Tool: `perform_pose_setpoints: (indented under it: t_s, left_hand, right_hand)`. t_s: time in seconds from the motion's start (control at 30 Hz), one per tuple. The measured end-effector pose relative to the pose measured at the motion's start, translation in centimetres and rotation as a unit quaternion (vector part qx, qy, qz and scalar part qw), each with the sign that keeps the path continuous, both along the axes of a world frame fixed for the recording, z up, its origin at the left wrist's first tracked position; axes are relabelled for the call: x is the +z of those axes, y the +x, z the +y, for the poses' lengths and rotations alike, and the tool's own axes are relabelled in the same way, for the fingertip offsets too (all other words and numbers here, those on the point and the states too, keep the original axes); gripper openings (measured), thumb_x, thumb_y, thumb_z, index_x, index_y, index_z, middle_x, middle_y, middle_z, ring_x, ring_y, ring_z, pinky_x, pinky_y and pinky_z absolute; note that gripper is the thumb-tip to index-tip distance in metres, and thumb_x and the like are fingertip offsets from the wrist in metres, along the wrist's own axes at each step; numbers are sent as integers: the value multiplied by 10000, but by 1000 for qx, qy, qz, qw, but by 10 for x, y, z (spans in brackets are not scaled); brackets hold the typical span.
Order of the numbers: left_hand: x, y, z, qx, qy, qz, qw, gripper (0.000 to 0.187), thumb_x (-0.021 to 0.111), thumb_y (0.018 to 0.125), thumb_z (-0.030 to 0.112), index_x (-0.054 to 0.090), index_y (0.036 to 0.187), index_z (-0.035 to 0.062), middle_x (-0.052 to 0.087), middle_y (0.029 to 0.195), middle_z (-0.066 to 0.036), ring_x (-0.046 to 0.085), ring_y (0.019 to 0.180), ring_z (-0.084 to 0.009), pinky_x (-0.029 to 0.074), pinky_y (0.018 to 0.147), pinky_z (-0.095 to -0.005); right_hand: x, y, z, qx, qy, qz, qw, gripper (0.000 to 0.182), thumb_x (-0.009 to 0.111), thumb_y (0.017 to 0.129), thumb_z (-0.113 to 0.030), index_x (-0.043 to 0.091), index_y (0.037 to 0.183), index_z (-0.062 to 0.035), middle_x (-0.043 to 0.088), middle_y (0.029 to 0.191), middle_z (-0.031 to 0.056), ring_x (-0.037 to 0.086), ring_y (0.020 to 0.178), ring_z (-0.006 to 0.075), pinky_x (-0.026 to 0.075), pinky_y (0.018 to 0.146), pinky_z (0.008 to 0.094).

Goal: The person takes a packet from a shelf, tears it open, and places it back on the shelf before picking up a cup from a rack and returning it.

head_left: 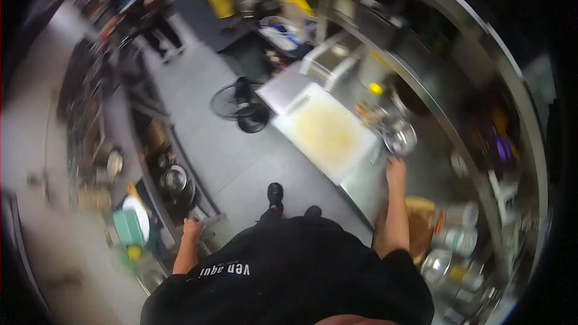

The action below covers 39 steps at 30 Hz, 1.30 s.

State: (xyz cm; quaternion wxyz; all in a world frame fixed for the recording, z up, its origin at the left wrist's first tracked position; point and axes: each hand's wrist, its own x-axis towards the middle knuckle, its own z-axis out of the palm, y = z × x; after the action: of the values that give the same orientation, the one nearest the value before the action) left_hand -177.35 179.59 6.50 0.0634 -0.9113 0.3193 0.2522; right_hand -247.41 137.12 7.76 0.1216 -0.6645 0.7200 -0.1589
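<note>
My right hand (pixel 395 168) is stretched over the steel worktop, its fingers curled close to the near rim of a shiny metal bowl (pixel 400 137). Blur hides whether it touches the bowl or holds anything small. Left of that hand, a white cutting board (pixel 328 132) with a yellowish stained middle lies along the worktop edge. My left hand (pixel 192 227) hangs low on the other side, beside the corner of the left counter. Its fingers are curled in, and nothing shows in them.
On the left counter are a green container (pixel 128 227), a white plate (pixel 143 216) and metal bowls (pixel 174 179). A black pedestal fan (pixel 250 114) stands on the aisle floor. Farther up the aisle is another person (pixel 159 18). A round wooden board (pixel 419 219) and jars (pixel 460 238) sit right.
</note>
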Motion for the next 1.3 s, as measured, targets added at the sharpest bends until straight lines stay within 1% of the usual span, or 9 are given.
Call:
perform_pose_setpoints:
  t_s: [0.17, 0.2, 0.33, 0.43, 0.5, 0.8, 0.9, 1.07, 1.3]
  left_hand:
    - [-39, -68, 113, 178, 24, 50, 982, 416, 679, 773, 346, 679, 1077, 62, 579, 1175, -232, 560, 1123, -374, 456, 979, -425]
    - [-51, -84, 139, 180, 39, 82, 979, 429, 676, 774, 368, 686, 1079, 67, 607, 1148, -230, 574, 1108, -367, 461, 972, -423]
    - [-102, -128, 193, 159, 77, 206, 962, 434, 665, 785, 402, 702, 1051, 61, 683, 1019, -203, 638, 997, -343, 491, 915, -423]
    - [54, -150, 121, 257, 42, 222, 940, 430, 667, 780, 391, 698, 1023, 38, 697, 970, -179, 662, 924, -337, 510, 863, -422]
    - [-23, -142, 153, 308, -37, 220, 925, 416, 669, 781, 386, 700, 1007, 38, 698, 968, -175, 662, 926, -335, 511, 857, -419]
    - [-55, -27, 97, 186, -163, 177, 953, 334, 660, 824, 320, 687, 1031, 58, 663, 1057, -188, 619, 1037, -343, 486, 903, -428]
    - [-11, 31, 33, 111, -328, 85, 934, 244, 617, 873, 235, 685, 1024, 56, 655, 1051, -169, 618, 1010, -341, 488, 885, -434]
    - [56, 119, -90, 86, -431, 109, 892, 180, 607, 894, 188, 676, 980, 45, 653, 1014, -146, 642, 933, -320, 516, 816, -391]
    - [78, 233, -215, 14, -524, 73, 849, 140, 607, 901, 169, 658, 931, 42, 644, 945, -127, 643, 879, -313, 515, 771, -390]
  right_hand:
    - [108, 101, -1, 95, -82, 31, 992, 293, 663, 805, -48, 626, 1096, -40, 606, 1101, 165, 606, 1033, 307, 519, 838, 396]
    - [133, 144, 0, 146, -59, -128, 979, 294, 669, 823, -52, 615, 1111, -40, 606, 1092, 139, 626, 991, 268, 531, 791, 360]
    - [163, 312, -12, 253, 216, -544, 770, 314, 647, 884, -75, 563, 1179, -7, 607, 1035, 109, 663, 840, 215, 560, 730, 321]
    - [227, 442, 14, 270, 382, -692, 551, 297, 597, 917, -101, 526, 1187, 0, 618, 1118, 175, 659, 922, 261, 562, 800, 324]
    - [246, 511, 25, 314, 426, -697, 484, 349, 602, 899, -45, 507, 1234, -8, 605, 1166, 192, 637, 1014, 263, 541, 877, 322]
    - [264, 652, 61, 339, 430, -693, 469, 453, 596, 907, -24, 432, 1328, 0, 583, 1167, 146, 615, 1003, 208, 513, 907, 295]
    - [224, 665, 45, 285, 503, -704, 412, 416, 574, 929, -55, 442, 1321, -4, 621, 1046, 125, 640, 849, 196, 553, 778, 277]
    - [166, 691, 9, 229, 502, -675, 490, 345, 556, 901, -22, 474, 1229, -94, 640, 940, 126, 663, 741, 218, 575, 654, 303]
    - [162, 806, -120, 243, 485, -701, 463, 173, 570, 924, -158, 501, 1081, -178, 619, 870, 113, 647, 681, 229, 575, 591, 346]
